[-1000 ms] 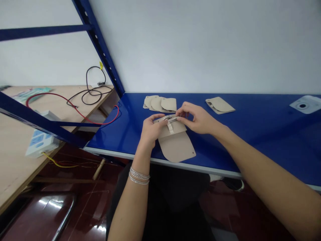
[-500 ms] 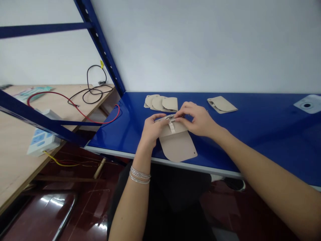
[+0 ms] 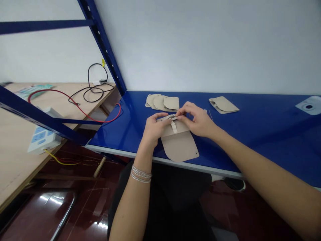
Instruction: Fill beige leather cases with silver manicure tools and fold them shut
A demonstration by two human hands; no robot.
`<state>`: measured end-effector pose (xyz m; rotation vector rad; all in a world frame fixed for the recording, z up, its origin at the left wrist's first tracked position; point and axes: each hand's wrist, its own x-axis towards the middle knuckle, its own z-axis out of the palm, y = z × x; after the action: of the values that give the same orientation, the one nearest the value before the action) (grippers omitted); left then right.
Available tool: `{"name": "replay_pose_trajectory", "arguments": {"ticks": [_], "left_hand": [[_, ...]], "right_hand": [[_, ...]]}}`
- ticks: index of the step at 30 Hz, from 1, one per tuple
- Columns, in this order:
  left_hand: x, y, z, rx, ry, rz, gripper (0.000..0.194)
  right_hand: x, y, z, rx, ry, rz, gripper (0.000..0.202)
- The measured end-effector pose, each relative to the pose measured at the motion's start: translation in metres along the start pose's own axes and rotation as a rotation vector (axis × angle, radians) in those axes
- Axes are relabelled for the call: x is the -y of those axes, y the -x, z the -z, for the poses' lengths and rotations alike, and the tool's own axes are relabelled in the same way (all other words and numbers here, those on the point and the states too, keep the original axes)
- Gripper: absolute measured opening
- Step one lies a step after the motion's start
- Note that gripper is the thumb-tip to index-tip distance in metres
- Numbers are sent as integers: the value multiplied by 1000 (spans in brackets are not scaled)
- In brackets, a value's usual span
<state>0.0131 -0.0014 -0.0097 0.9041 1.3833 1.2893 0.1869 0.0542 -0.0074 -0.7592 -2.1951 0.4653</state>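
An opened beige pouch [image 3: 179, 146] lies on the blue table near its front edge, its rounded flap toward me. My left hand [image 3: 153, 128] grips the pouch's left upper part, thumb on top beside a pale strap [image 3: 174, 126]. Along the pouch's upper edge is a small metallic piece, partly covered by fingers. My right hand [image 3: 196, 119] pinches at that edge from the right; what exactly its fingertips hold is too small to tell. Several folded beige pouches [image 3: 171, 103] overlap behind my hands. Another folded pouch [image 3: 224, 104] lies to the right, with a thin rod [image 3: 210, 115] nearby.
The blue table [image 3: 263, 134] meets a pale wall. A white item with a dark round centre [image 3: 309, 106] is at far right. On the left stand a blue metal frame [image 3: 104, 43], a wooden table [image 3: 15, 134], a power strip [image 3: 42, 140] and red and black cables.
The view has shifted slightly. Both hands keep nearly the same grip on the pouch, with small finger movements at its upper edge. The thin rod beside my right hand now shows more.
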Motion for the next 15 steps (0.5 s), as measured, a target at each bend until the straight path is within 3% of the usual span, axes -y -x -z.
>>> {"name": "replay_pose_trajectory", "arguments": {"ticks": [7,15], "left_hand": [[4,-1,1,4,11,3,43],[7,-3,1,-9,51,9,40]], "right_hand": [[-2,0,1,30,65,82,10],[6,-2,5,54,148,78,12]]}}
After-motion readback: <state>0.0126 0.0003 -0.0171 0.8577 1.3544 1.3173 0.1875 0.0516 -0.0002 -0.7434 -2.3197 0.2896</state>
